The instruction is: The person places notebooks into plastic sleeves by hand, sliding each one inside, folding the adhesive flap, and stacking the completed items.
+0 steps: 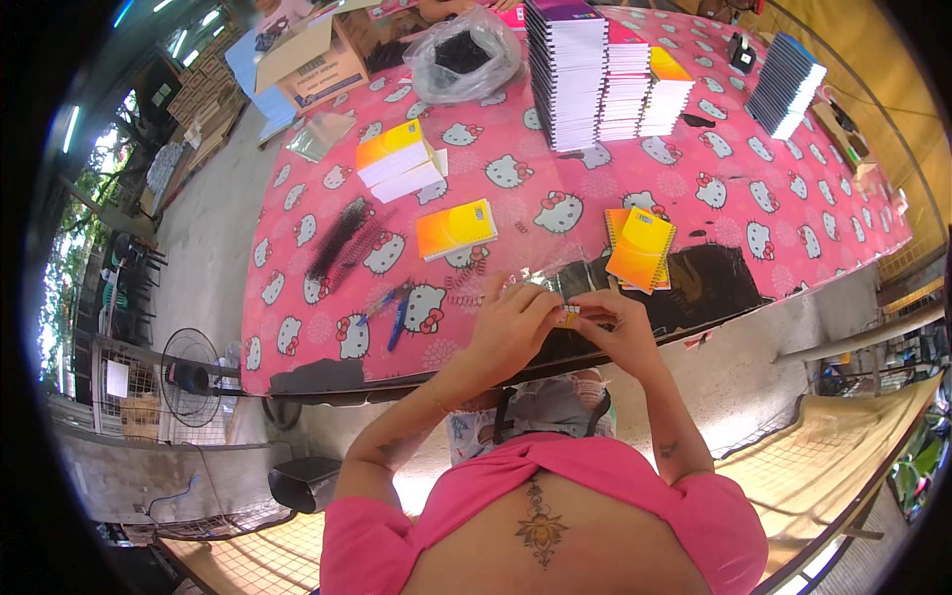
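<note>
My left hand [519,319] and my right hand [615,322] meet at the table's near edge. Between their closed fingertips is a small yellow-orange piece with a white edge [568,316]; most of it is hidden, so its kind is unclear. Just beyond my right hand lie yellow-orange spiral notebooks [643,248], overlapping. Another yellow-orange notebook [456,229] lies flat farther left, with a short stack of the same kind [397,159] behind it. Left of my left hand rest a blue pen-like tool [398,323] and a bundle of black binding coils [339,240].
A pink patterned cover [508,171] spans the table, with black patches [709,283] along its near edge. Tall notebook stacks [567,79] stand at the back, a dark-covered stack [786,87] at right. A plastic bag of black coils [462,55] and a cardboard box [312,61] stand far left.
</note>
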